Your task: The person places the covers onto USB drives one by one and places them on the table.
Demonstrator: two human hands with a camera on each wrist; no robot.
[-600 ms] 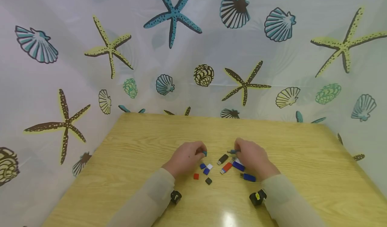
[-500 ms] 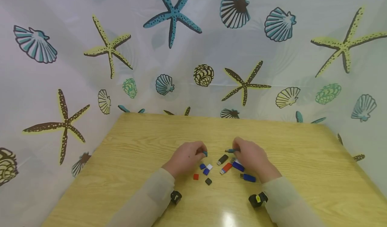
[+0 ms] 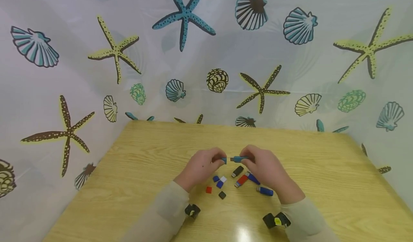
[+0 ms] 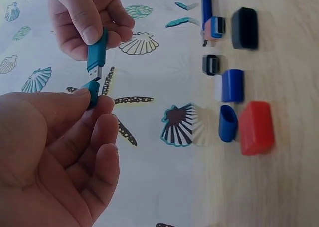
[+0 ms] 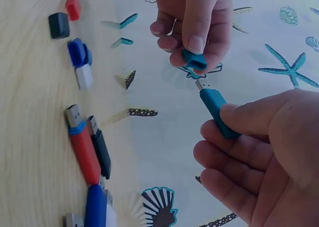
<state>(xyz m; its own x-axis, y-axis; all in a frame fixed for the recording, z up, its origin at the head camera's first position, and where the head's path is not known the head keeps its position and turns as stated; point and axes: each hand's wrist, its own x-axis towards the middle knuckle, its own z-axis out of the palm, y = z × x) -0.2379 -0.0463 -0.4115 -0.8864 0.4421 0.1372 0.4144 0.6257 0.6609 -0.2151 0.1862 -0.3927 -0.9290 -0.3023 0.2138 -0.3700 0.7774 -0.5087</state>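
Observation:
My left hand (image 3: pixel 204 166) pinches a small teal USB cap (image 5: pixel 194 60) between thumb and finger, its hollow end facing the other hand. Opposite it, my right hand (image 3: pixel 262 165) holds a teal USB flash drive (image 5: pixel 217 110) by its body, thumb on one side and fingers on the other. The drive's metal plug (image 4: pixel 94 73) points at the cap's mouth, with a narrow gap between them. Both hands are raised above the table, close together over the loose drives and caps.
On the wooden table (image 3: pixel 161 138) lie a black drive (image 3: pixel 237 171), a red drive (image 3: pixel 241 180) and blue drives, one being (image 3: pixel 265 191). Left of them are a red cap (image 3: pixel 209 190), a black cap (image 3: pixel 222 195), a white cap (image 3: pixel 223 179) and blue caps. A patterned curtain (image 3: pixel 206 55) hangs behind.
The right hand has lifted the teal drive up and to the left. My left hand has moved slightly right with the cap, so plug and cap are now much closer.

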